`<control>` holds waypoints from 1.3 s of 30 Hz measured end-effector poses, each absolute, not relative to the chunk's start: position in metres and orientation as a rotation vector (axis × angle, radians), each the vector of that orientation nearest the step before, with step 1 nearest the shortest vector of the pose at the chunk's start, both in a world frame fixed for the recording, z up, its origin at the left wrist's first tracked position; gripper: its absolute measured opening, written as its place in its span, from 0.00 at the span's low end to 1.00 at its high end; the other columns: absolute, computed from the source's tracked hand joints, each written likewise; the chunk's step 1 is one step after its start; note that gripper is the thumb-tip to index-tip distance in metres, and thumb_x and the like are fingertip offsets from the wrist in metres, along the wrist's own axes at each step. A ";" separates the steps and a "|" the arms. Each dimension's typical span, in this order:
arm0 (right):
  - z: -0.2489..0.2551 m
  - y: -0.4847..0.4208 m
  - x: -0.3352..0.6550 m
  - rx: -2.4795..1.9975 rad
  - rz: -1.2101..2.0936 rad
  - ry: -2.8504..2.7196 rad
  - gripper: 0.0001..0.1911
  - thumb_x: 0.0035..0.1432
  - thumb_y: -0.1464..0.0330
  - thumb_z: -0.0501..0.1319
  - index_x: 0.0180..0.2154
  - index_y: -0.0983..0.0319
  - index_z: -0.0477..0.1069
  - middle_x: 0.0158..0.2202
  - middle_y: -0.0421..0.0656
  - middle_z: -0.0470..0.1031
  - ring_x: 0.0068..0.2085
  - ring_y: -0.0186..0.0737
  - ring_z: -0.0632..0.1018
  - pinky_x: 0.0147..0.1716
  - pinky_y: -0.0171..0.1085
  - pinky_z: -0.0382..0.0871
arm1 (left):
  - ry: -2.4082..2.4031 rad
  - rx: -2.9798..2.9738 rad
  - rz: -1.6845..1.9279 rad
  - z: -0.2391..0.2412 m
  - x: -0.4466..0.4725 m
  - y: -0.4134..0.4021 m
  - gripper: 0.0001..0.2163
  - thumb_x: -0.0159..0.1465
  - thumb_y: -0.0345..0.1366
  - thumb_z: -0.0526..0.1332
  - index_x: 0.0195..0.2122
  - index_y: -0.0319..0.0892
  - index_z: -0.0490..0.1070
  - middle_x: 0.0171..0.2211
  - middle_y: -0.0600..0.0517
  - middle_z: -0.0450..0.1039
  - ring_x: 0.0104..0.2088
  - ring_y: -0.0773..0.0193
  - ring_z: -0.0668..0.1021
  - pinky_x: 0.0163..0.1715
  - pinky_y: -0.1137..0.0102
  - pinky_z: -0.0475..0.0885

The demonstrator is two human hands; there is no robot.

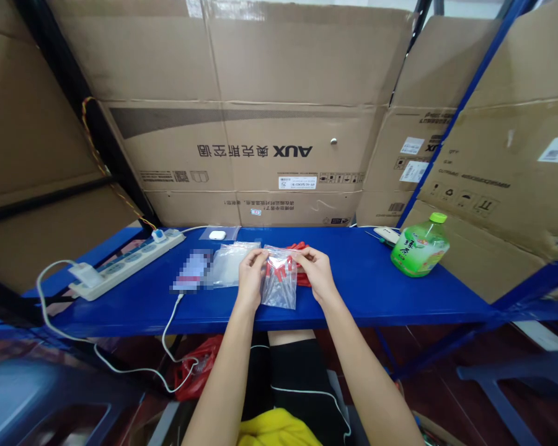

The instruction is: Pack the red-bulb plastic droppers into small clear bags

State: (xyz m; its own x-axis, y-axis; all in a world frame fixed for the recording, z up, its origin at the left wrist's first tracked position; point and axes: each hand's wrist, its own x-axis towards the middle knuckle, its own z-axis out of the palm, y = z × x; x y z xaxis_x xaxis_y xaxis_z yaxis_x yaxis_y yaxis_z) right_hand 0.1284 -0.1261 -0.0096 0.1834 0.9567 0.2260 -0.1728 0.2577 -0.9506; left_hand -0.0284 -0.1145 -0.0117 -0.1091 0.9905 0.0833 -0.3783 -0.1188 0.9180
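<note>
A clear plastic zip bag point(279, 296) hangs between my two hands just over the front of the blue table. Inside it are several thin metal pieces with red ends point(279, 271); their exact kind is too small to make out. My left hand point(252, 272) pinches the bag's upper left corner. At the upper right corner, the fingers of my right hand point(317, 271) are closed on its edge. Behind the bag and partly hidden by my right hand lie more red-ended pieces point(303, 280). A stack of flat clear bags point(225, 266) rests left of my left hand.
Left on the blue table point(353, 285) are a phone point(193, 271) with a white cable, a power strip point(130, 263) and a white case point(217, 235). A green bottle point(420, 246) stands at the right, near a white device point(387, 234). Cardboard sheets point(260, 74) wall the back and sides.
</note>
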 end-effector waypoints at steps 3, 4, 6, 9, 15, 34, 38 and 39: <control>-0.013 -0.125 0.132 -0.942 0.985 -1.065 0.18 0.49 0.55 0.73 0.26 0.59 0.70 0.25 0.38 0.73 0.27 0.37 0.74 0.28 0.36 0.72 | 0.901 0.968 1.479 -0.016 -0.026 -0.113 0.12 0.58 0.44 0.70 0.36 0.42 0.74 0.34 0.53 0.75 0.28 0.69 0.74 0.26 0.75 0.68; -0.012 -0.126 0.134 -0.936 0.981 -1.081 0.17 0.49 0.55 0.72 0.26 0.60 0.71 0.25 0.38 0.73 0.27 0.37 0.73 0.27 0.35 0.71 | 0.901 1.006 1.472 -0.016 -0.025 -0.114 0.12 0.59 0.45 0.69 0.36 0.42 0.74 0.34 0.53 0.75 0.27 0.69 0.73 0.26 0.75 0.67; -0.010 -0.129 0.138 -0.945 0.966 -1.148 0.17 0.50 0.55 0.72 0.28 0.60 0.73 0.26 0.38 0.74 0.27 0.37 0.73 0.28 0.35 0.71 | 0.913 1.112 1.470 -0.016 -0.025 -0.117 0.12 0.60 0.45 0.69 0.36 0.42 0.75 0.32 0.52 0.75 0.28 0.69 0.72 0.27 0.74 0.67; -0.004 -0.131 0.144 -0.981 0.900 -1.318 0.16 0.52 0.55 0.72 0.34 0.60 0.78 0.32 0.42 0.80 0.33 0.41 0.78 0.36 0.38 0.74 | 0.902 1.255 1.494 -0.015 -0.025 -0.121 0.11 0.62 0.45 0.68 0.36 0.41 0.76 0.32 0.52 0.76 0.31 0.66 0.74 0.32 0.73 0.68; 0.006 -0.124 0.141 -1.013 0.857 -1.534 0.14 0.55 0.57 0.70 0.34 0.61 0.80 0.35 0.44 0.82 0.38 0.43 0.80 0.42 0.40 0.73 | 0.785 1.353 1.482 -0.016 -0.020 -0.118 0.11 0.65 0.45 0.67 0.38 0.42 0.75 0.37 0.50 0.78 0.37 0.63 0.77 0.39 0.71 0.70; 0.036 -0.076 0.145 -0.873 0.822 -1.627 0.18 0.52 0.52 0.71 0.29 0.61 0.76 0.26 0.39 0.76 0.28 0.36 0.73 0.31 0.35 0.67 | 0.867 1.624 1.584 0.012 -0.016 -0.074 0.14 0.65 0.49 0.65 0.35 0.41 0.76 0.30 0.52 0.76 0.29 0.65 0.73 0.33 0.72 0.66; 0.027 -0.075 0.143 -0.828 0.832 -1.589 0.18 0.51 0.52 0.71 0.30 0.60 0.77 0.28 0.39 0.77 0.30 0.37 0.74 0.35 0.37 0.69 | 0.842 1.605 1.593 0.007 -0.017 -0.076 0.15 0.65 0.50 0.65 0.36 0.41 0.75 0.31 0.52 0.75 0.28 0.66 0.71 0.32 0.72 0.66; 0.025 -0.074 0.143 -0.820 0.839 -1.574 0.18 0.51 0.52 0.72 0.30 0.60 0.77 0.28 0.39 0.77 0.31 0.37 0.75 0.35 0.37 0.70 | 0.835 1.599 1.590 0.006 -0.018 -0.076 0.15 0.66 0.50 0.65 0.37 0.41 0.75 0.31 0.52 0.75 0.28 0.66 0.71 0.31 0.72 0.66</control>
State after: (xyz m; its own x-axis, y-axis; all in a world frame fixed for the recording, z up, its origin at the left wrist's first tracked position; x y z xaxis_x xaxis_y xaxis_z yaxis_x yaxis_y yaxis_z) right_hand 0.1425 -0.0743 0.0249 -0.1408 0.8579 0.4942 0.0681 0.5063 -0.8596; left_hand -0.0179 -0.0758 0.0065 0.0293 0.8462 0.5321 -0.0428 -0.5307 0.8465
